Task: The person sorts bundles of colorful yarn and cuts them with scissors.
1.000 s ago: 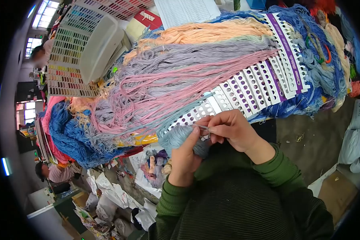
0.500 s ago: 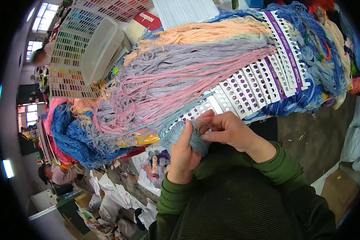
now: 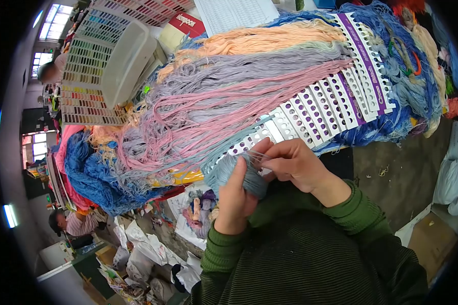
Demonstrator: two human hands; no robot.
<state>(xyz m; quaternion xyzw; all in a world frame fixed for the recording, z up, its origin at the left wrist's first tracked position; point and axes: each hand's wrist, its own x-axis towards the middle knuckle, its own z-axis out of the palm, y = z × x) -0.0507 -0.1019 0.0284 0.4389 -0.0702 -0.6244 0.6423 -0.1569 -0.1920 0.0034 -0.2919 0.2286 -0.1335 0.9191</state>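
Two hands work a grey-blue skein in front of a row of punched yarn cards.

The left hand point(image 3: 234, 195) has its grip closed round the grey-blue skein point(image 3: 228, 170), holding it upright just below the near end of the punched cards point(image 3: 320, 109). The right hand point(image 3: 295, 162) meets it from the right, thumb and forefinger pinched on a few thin strands point(image 3: 257, 154) drawn from the skein's top. Whether those strands pass through a card hole is hard to tell at this size. Behind the hands, long hanks hang from the cards: pink yarn point(image 3: 213, 122), lilac yarn point(image 3: 249, 68) and peach yarn point(image 3: 269, 38) lie side by side. A blue yarn heap point(image 3: 86, 173) sits to the left, below a colour chart point(image 3: 86, 66). Another person point(image 3: 68, 223) is at the far lower left, well apart.
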